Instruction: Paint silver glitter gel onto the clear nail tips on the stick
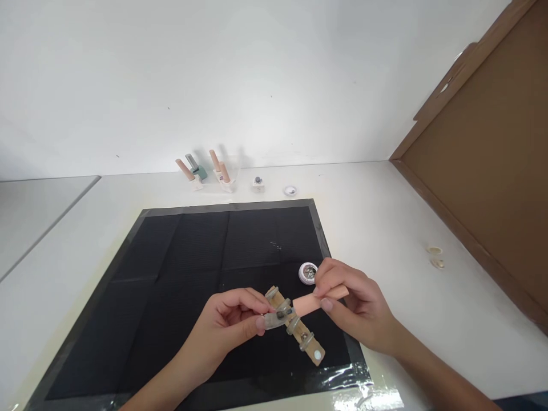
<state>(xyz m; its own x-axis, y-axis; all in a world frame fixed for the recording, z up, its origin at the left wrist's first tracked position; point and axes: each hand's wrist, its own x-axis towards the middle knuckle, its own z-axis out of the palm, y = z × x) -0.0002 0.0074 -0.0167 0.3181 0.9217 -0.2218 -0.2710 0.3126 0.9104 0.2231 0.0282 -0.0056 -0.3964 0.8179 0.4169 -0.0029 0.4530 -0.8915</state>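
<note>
Hands met above the black mat's (pixel 180 268) near right corner: the left hand (pixel 226 331) pinched a grey clip (pixel 274 319) on the wooden strip (pixel 299 334), while the right hand (pixel 355 308) gripped a pink bar (pixel 310 302). Beside them, a small round dish (pixel 306 273) held metal bits.

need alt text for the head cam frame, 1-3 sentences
Two bare hands work over a black mat on a white table: the left hand pinches a wooden strip fitted with grey clips, while the right hand holds a pink rod against it. A small round dish of metal parts sits just behind.
</note>
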